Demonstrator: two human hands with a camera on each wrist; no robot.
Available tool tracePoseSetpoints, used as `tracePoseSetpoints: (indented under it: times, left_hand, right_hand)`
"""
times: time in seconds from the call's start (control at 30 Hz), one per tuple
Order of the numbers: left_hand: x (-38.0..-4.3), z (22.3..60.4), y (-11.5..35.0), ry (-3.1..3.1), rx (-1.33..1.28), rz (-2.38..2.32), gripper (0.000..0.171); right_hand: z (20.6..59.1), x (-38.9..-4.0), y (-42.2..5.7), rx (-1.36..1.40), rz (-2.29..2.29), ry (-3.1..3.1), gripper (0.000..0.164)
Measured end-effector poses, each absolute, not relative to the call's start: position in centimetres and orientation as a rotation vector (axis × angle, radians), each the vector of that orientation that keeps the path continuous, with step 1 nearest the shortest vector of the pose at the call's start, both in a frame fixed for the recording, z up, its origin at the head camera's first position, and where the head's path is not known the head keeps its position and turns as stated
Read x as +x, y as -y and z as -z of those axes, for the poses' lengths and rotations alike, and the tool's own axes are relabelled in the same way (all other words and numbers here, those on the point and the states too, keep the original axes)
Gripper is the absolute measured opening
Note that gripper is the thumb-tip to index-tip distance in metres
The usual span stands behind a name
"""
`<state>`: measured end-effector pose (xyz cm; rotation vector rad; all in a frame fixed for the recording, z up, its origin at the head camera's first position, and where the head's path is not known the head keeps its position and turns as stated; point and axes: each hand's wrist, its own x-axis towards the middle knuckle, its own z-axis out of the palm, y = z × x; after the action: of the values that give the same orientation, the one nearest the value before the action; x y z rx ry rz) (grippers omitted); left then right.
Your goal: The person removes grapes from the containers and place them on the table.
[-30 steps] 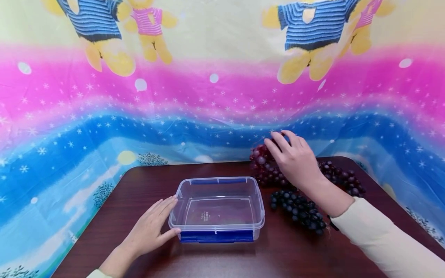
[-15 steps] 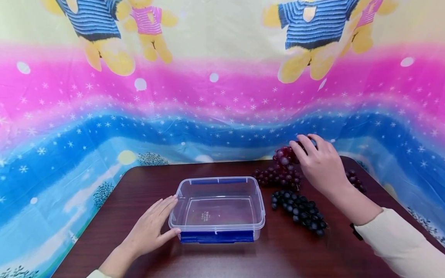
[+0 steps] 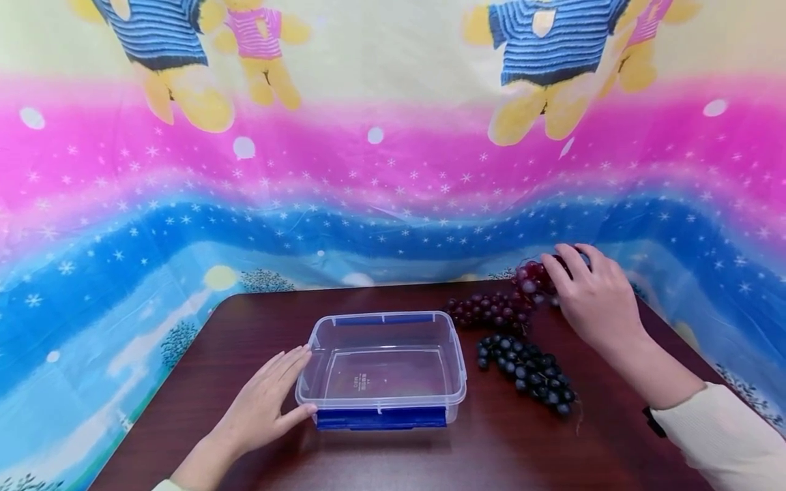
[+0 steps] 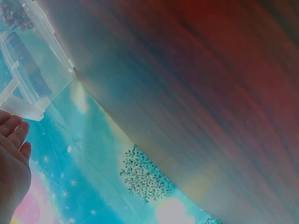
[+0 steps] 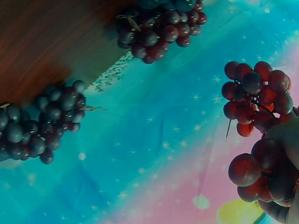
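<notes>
My right hand grips a bunch of red grapes over the back right of the table. In the right wrist view, that bunch hangs to both sides of the fingers, which are partly cut off by the frame. My left hand rests against the left side of a clear plastic food container, thumb at its near corner and fingers straight. The container stands without a lid, a blue latch strip along its front. In the left wrist view the fingers are right at its rim.
A second red grape bunch lies at the table's back, with a black grape bunch nearer, right of the container. The dark wooden table ends at a printed cloth backdrop behind and at both sides.
My right hand has carried the red grape bunch rightward, away from the grapes lying at the table's back. The left hand and container stay in place.
</notes>
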<state>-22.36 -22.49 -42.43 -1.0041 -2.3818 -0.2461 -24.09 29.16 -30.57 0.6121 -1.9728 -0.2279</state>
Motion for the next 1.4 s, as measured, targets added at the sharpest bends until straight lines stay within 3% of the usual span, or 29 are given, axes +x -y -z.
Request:
tracePoseSetpoints:
  times: [0.17, 0.33, 0.57, 1.17, 1.4]
  left_hand:
    - [-22.3, 42.5, 22.6, 2.412, -0.986, 0.243, 0.077]
    - [-22.4, 42.6, 22.5, 2.403, -0.998, 0.252, 0.077]
    - [-22.4, 42.5, 22.5, 2.388, -1.004, 0.256, 0.076]
    - [-22.4, 42.4, 22.6, 2.379, -1.013, 0.254, 0.076]
    - [-22.3, 42.3, 22.5, 2.365, -1.023, 0.257, 0.075]
  right_hand:
    - [31.4, -23.8, -30.0, 0.603, 0.221, 1.963, 0.043]
    - [32.1, -23.3, -31.2, 0.58, 0.258, 2.016, 0.025]
    - [32.8, -22.8, -32.5, 0.552, 0.286, 2.024, 0.042]
    - [34.8, -21.4, -35.9, 0.505, 0.281, 1.996, 0.025]
    - [36.0, -21.7, -36.7, 0.491, 0.303, 1.995, 0.027]
